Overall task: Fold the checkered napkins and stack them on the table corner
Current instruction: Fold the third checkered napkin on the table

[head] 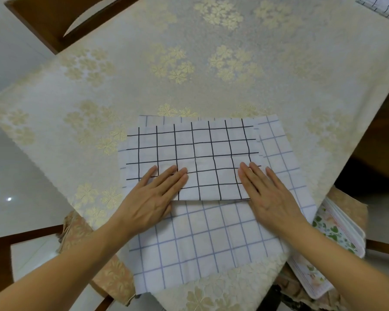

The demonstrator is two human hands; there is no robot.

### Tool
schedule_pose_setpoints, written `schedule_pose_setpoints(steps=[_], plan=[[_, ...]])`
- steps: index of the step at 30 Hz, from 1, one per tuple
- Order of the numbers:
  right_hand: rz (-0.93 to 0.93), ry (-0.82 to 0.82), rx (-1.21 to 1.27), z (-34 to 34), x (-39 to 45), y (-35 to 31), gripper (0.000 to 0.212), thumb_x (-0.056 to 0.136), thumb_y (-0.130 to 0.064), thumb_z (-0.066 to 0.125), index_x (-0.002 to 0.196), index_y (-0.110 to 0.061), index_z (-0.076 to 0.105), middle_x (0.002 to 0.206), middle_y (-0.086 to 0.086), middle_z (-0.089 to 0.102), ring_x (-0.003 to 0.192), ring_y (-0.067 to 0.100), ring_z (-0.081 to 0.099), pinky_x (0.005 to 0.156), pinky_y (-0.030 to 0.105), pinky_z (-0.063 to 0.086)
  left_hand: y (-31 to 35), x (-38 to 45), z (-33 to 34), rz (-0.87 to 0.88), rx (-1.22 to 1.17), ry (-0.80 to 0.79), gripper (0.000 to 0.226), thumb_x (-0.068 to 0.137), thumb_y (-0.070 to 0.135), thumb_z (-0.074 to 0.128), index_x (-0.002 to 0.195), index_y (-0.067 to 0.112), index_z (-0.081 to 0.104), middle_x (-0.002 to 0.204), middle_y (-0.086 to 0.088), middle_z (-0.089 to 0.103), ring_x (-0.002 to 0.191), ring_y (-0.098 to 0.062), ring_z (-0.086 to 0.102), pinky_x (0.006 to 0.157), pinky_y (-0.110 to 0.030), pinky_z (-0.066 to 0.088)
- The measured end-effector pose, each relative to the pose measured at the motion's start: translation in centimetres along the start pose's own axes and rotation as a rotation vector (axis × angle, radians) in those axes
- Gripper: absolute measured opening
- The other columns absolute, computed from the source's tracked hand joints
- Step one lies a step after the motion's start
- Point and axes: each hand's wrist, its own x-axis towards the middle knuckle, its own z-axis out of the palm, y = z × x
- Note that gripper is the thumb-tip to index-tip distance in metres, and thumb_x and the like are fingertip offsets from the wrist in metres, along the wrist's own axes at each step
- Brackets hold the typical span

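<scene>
Checkered napkin [193, 158], white cloth ruled with thin black lines into squares, lies folded over into a wide rectangle near the table's near corner, its folded edge straight along the side closest to the person. It rests flat on a larger unfolded napkin [207, 241] of the same white cloth with paler blue-grey grid lines, which spreads out beneath it and reaches toward the corner's edge. Faint creases cross the black-lined piece near its middle.

Left hand [153, 194] lies palm down on the folded piece's lower left part, fingers straight and close together, pressing the cloth flat. Right hand [267, 194] does the same at the lower right edge, fingers straight and slightly fanned, lying partly on the folded cloth and partly on the pale one.

Tablecloth [144, 86] is cream with a woven, slightly shiny texture and clusters of gold flowers. Another gridded cloth [384, 7] shows at the far right corner. A stack of flower-printed fabrics [337, 239] sits low at the right, beside the table. Dark wooden chair frame [43, 25] stands at the far left
</scene>
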Motion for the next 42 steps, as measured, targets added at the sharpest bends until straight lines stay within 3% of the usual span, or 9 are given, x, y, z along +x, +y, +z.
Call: schedule_pose_setpoints(steps=[2,4,6,8,13,21,27,32,42], plan=[[0.004,-0.063,-0.008,-0.3,-0.4,0.5,0.062,0.099,-0.02,0.031,0.157,-0.004,0.017,0.166,0.013,0.014,0.152,0.03,0.017,0.118,0.052,0.025,0.1,-0.2,0.0,0.009,-0.007,-0.026,0.064,0.098,0.029,0.032,0.159,0.015,0.018,0.167,-0.002,0.015,0.153,-0.024,0.016,0.117,-0.054,0.023],[0.011,-0.122,0.005,-0.8,-0.7,0.6,0.065,0.103,-0.038,0.028,0.158,-0.005,0.016,0.166,0.011,0.012,0.153,0.028,0.017,0.119,0.051,0.023,0.4,-0.4,-0.2,0.012,-0.015,-0.055,0.066,0.098,0.031,0.033,0.159,0.018,0.015,0.167,-0.002,0.011,0.153,-0.023,0.013,0.117,-0.054,0.021],[0.006,-0.166,0.031,-1.3,-0.8,0.7,0.079,0.1,-0.059,0.024,0.158,-0.006,0.014,0.167,0.009,0.01,0.154,0.025,0.013,0.122,0.051,0.02,0.6,-0.5,-0.5,-0.013,-0.039,-0.063,0.069,0.097,0.039,0.034,0.16,0.02,0.013,0.168,-0.002,0.007,0.154,-0.022,0.009,0.12,-0.054,0.018],[0.005,-0.162,0.067,-1.9,-0.2,0.8,0.087,0.097,-0.067,0.024,0.158,-0.006,0.015,0.167,0.01,0.011,0.154,0.024,0.011,0.122,0.05,0.019,0.1,-0.3,-1.0,-0.114,-0.091,-0.04,0.071,0.099,0.051,0.031,0.16,0.019,0.013,0.168,-0.004,0.006,0.154,-0.021,0.007,0.121,-0.054,0.018],[0.136,-0.119,0.162,-2.4,5.3,0.7,0.078,0.102,-0.063,0.017,0.158,-0.008,0.016,0.167,0.008,0.013,0.154,0.02,0.009,0.122,0.046,0.018,-2.6,1.4,-1.2,-0.337,-0.12,-0.054,0.072,0.1,0.064,0.015,0.16,0.025,0.003,0.168,0.0,-0.003,0.155,-0.018,-0.002,0.123,-0.05,0.009],[0.332,-0.147,0.186,-1.4,9.6,0.9,0.082,0.097,-0.069,0.002,0.159,-0.018,-0.004,0.167,-0.001,-0.01,0.153,0.014,-0.011,0.125,0.041,0.001,-4.9,4.8,-1.3,-0.246,-0.147,-0.065,0.072,0.099,0.067,0.006,0.159,0.028,-0.005,0.167,0.002,-0.007,0.154,-0.014,-0.009,0.124,-0.052,0.006],[0.446,-0.178,0.188,-0.8,8.9,1.1,0.085,0.094,-0.071,-0.006,0.159,-0.017,0.0,0.167,-0.001,-0.005,0.154,0.014,-0.009,0.125,0.047,0.002,-5.9,6.7,-1.5,-0.202,-0.141,-0.05,0.072,0.099,0.066,0.004,0.159,0.028,-0.006,0.167,0.003,-0.01,0.153,-0.014,-0.011,0.124,-0.05,0.006],[0.51,-0.169,0.132,-1.0,8.6,1.0,0.085,0.096,-0.069,-0.003,0.16,-0.013,0.006,0.167,0.0,-0.002,0.154,0.015,-0.005,0.123,0.042,-0.008,-6.7,8.3,-1.4,-0.161,-0.13,-0.025,0.072,0.1,0.065,0.01,0.159,0.027,-0.004,0.167,0.003,-0.008,0.154,-0.014,-0.008,0.124,-0.049,0.008],[0.425,-0.13,0.226,-0.5,10.5,-0.2,0.082,0.098,-0.069,0.006,0.159,-0.016,-0.005,0.167,0.003,-0.01,0.154,0.017,-0.011,0.126,0.042,0.004,-7.5,10.1,-1.0,-0.118,-0.129,-0.006,0.07,0.101,0.063,0.017,0.16,0.029,0.0,0.168,0.002,-0.006,0.154,-0.015,-0.008,0.124,-0.051,0.009]])
